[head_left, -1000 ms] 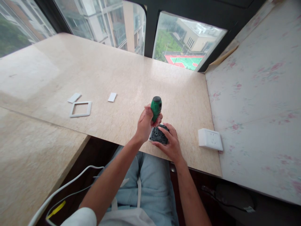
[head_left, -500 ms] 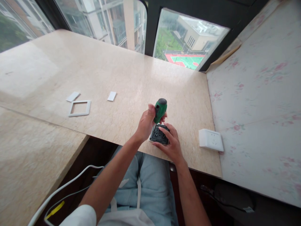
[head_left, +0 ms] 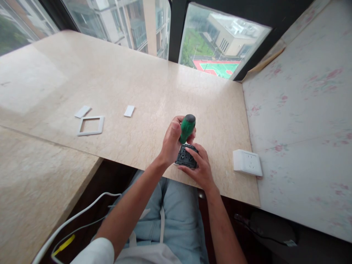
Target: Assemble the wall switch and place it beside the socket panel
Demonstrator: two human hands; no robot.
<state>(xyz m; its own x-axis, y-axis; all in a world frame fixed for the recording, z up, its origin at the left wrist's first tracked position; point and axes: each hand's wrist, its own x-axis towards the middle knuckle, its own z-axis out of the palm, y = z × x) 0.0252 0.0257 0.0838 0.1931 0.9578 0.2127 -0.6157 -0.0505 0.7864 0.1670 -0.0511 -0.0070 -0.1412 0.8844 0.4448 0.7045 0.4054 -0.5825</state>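
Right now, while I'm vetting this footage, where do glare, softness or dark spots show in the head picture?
Head view: daylight from the windows leaves a pale sheen on the countertop; head view, right: the flowered wallpaper looks soft; head view, bottom: the space beneath falls into shadow; head view, centre: the green screwdriver reads fairly clearly, but its shaft barely shows near the dark plate.

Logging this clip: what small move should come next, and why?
Probably a slight twist of the green-handled screwdriver: the left hand grips it above the black module, which the right hand braces against the counter. Whether the tip is seated is hidden.
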